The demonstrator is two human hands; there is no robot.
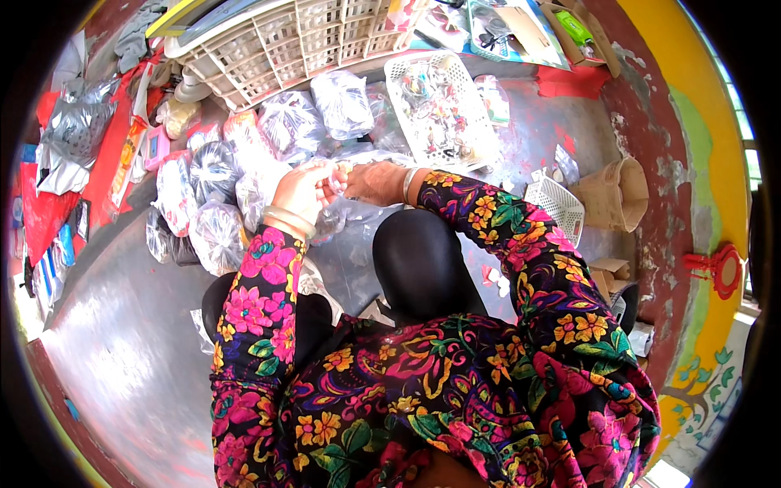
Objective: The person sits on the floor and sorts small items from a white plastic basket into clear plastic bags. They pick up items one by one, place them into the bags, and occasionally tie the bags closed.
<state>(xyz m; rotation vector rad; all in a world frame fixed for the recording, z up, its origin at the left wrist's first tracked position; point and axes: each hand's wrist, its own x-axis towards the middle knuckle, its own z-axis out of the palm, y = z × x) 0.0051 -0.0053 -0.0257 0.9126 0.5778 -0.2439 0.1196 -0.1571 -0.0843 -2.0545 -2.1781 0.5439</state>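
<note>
"Grip condition?"

"My left hand [299, 190] and right hand [376, 182] meet, fingers bent and drawn together at the tips; whether they pinch anything small, I cannot tell."

"Nearest goods?"

"Clear plastic bags [218, 237], on the floor [122, 325] beside and beyond my left hand."

"Step?"

"Close fingertip work, I judge; the next move calls for light, steady fingers."

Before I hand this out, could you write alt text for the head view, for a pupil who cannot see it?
A person's left hand and right hand meet near plastic bags heaped on a grey floor; anything held is too small to make out. Beyond, a white perforated tray holds small mixed items near a cream lattice crate.
</note>
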